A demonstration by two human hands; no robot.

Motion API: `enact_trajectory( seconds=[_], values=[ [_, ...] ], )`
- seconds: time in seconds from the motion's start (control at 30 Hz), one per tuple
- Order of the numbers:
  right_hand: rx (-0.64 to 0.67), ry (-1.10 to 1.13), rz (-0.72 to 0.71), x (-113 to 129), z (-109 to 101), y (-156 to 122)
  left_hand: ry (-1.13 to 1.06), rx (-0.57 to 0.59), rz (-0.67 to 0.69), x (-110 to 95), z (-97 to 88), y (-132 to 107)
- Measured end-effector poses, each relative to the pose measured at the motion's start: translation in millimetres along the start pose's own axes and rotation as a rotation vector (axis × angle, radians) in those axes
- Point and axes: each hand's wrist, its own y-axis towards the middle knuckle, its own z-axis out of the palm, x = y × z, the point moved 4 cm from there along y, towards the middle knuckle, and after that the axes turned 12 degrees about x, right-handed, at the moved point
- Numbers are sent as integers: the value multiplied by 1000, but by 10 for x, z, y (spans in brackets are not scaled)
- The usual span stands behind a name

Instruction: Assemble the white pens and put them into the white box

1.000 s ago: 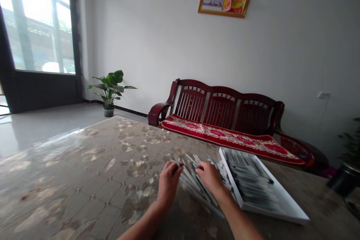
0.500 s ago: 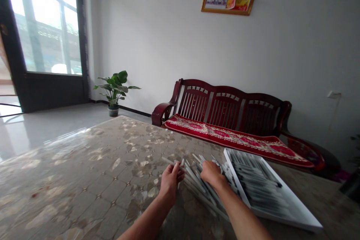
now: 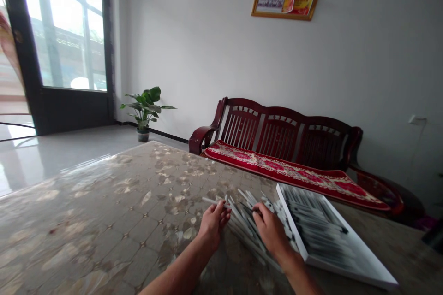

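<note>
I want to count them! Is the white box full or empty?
Mostly full: the white box lies open, with rows of sticks across its floor.

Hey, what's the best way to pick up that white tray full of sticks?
Grip the white tray by two opposite rims, one hand each, from its sides, and lift it level: it lies flat and shallow, and its sticks look loose, so tipping would likely spill them. The left hand holds a stick.
</note>
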Motion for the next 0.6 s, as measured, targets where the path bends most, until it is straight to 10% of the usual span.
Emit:
enact_trajectory(
  seconds=[0.1, 0.3, 0.6],
  values=[
    [-61, 179, -29, -35, 40, -115, 155, 49, 65, -12, -23, 22],
    [-256, 331, -99, 5, -311, -214, 1146, 100, 585, -252, 54, -126],
    [-294, 266, -139, 0, -559, -310, 1676, 127, 711, -296, 166, -221]
  ],
)
